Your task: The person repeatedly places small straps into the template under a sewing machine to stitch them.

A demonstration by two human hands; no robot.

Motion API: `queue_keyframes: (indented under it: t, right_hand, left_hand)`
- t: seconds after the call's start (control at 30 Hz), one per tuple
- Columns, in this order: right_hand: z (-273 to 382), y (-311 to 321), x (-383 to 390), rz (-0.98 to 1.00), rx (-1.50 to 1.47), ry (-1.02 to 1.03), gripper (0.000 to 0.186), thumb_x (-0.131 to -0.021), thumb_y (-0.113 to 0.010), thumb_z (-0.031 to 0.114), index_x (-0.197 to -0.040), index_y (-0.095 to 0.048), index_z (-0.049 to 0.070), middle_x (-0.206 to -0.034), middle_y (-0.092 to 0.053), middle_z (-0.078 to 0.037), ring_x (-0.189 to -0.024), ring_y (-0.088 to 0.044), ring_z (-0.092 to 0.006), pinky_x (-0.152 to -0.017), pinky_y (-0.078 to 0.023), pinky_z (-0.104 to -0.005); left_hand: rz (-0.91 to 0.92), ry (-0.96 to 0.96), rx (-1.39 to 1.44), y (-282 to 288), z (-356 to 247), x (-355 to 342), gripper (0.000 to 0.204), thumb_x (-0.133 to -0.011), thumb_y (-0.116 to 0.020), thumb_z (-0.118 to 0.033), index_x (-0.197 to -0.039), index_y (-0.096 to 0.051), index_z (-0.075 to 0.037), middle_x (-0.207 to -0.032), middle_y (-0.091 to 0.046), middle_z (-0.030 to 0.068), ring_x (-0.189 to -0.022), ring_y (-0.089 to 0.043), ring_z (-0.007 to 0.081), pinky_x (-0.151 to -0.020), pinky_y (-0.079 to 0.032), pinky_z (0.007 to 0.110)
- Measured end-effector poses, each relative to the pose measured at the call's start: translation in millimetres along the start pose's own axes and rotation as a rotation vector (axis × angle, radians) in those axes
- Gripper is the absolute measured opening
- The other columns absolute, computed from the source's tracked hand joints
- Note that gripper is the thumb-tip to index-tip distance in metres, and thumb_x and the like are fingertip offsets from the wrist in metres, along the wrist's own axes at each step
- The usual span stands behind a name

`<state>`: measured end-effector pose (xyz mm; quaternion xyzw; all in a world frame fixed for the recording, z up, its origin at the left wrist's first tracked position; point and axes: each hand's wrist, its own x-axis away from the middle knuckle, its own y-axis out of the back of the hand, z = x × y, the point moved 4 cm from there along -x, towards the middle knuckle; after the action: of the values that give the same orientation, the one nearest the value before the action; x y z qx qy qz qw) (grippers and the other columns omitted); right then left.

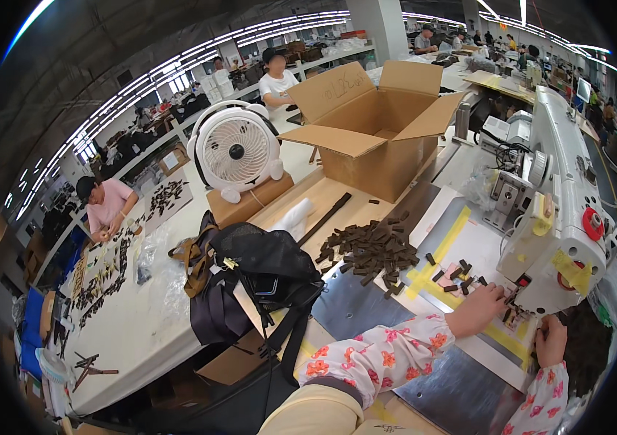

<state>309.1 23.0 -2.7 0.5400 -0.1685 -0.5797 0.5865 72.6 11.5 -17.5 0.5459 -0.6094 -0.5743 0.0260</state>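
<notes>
Under the head of a white sewing machine (pixel 565 210), both my hands work close to the needle area. My left hand (pixel 476 312) lies palm down on the machine bed, its fingers bent together at the needle; what they pinch is too small to make out. Beside the machine's right edge, my right hand (pixel 552 341) has curled fingers, and anything in them is hidden. Several short dark brown fabric pieces (pixel 459 272) lie loose just beyond my left hand. A larger heap of the same brown pieces (pixel 370 250) sits farther left on the table. Floral sleeves cover both forearms.
An open cardboard box (pixel 373 167) stands behind the heap, and a white fan (pixel 236 148) is left of it. A black bag (pixel 261 264) with straps rests at the table's left edge. A person in pink (pixel 111 203) works at the table on the left.
</notes>
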Motion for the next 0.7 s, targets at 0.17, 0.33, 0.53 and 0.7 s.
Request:
queue_keyframes:
  t: [0.17,0.33,0.53,0.7]
  right_hand:
    - [-1.8,0.4,3.5,0.030,0.031,0.023,0.023,-0.064,-0.060,-0.004,-0.086,-0.055,0.001,-0.071,-0.053,-0.013,-0.070,-0.051,-0.0316,-0.069,-0.036,-0.0379]
    - [-8.7,13.0,15.9,0.084,0.053,-0.039,0.023,-0.063,-0.060,0.003,-0.086,-0.057,0.002,-0.073,-0.054,-0.012,-0.072,-0.053,-0.0309,-0.068,-0.035,-0.0385]
    - [19.4,-1.0,-12.7,0.184,0.036,-0.026,0.027,-0.068,-0.058,0.008,-0.094,-0.063,0.005,-0.083,-0.063,-0.011,-0.079,-0.060,-0.0292,-0.069,-0.040,-0.0415]
    - [10.5,13.9,-5.5,0.112,-0.043,-0.055,0.009,-0.071,-0.061,0.010,-0.079,-0.064,0.009,-0.077,-0.062,-0.006,-0.077,-0.061,-0.0260,-0.071,-0.041,-0.0377]
  left_hand:
    - [-0.046,0.013,-0.022,4.1,-1.2,2.4,0.019,-0.073,-0.054,-0.007,-0.090,-0.057,0.002,-0.094,-0.053,0.0138,-0.088,-0.051,0.0280,-0.075,-0.044,0.037]
    - [0.060,-0.030,-0.094,4.0,-4.9,-4.4,0.017,-0.073,-0.054,-0.007,-0.089,-0.057,-0.001,-0.087,-0.053,0.0132,-0.083,-0.053,0.0293,-0.073,-0.044,0.037]
    - [0.116,0.199,0.043,37.1,27.2,0.8,0.022,-0.072,-0.058,-0.004,-0.093,-0.060,-0.004,-0.090,-0.058,0.0145,-0.087,-0.055,0.0342,-0.074,-0.047,0.042]
    - [0.070,0.037,-0.030,20.6,8.7,-14.8,0.020,-0.075,-0.061,-0.009,-0.094,-0.060,-0.001,-0.095,-0.059,0.0165,-0.087,-0.052,0.0362,-0.075,-0.041,0.044]
